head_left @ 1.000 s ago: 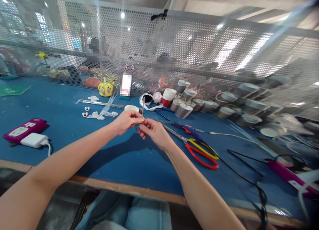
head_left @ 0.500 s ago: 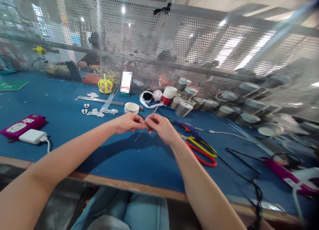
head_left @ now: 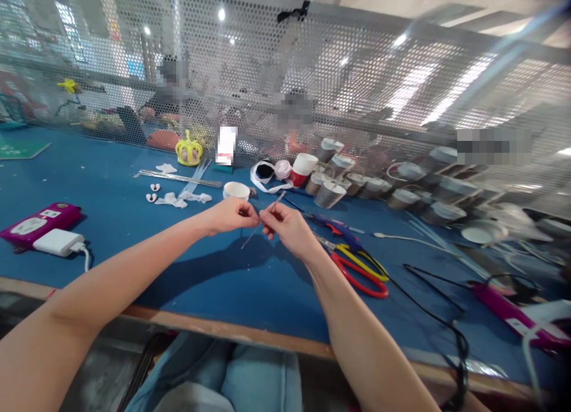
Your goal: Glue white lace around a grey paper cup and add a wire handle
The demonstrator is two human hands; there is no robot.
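Note:
A thin wire runs slantwise over the blue table. Its thicker upper end shows above my right hand, which is closed on it between thumb and fingers. Close by on the left, my left hand is curled in a pinch, its fingertips beside the wire. Whatever lies between those fingertips is too small to make out. Just beyond my left hand stands a white paper cup. Red-and-yellow handled pliers lie to the right of my right forearm, next to a blue glue gun.
Metal rods, white fabric scraps and a yellow crown-shaped piece lie at the back left. Grey cups line the mesh partition. Purple power strips sit on both sides, with black cable at right.
My left fingertips have drawn slightly left, away from my right fingers. The wire stays in my right hand, and its upper end shows a little higher.

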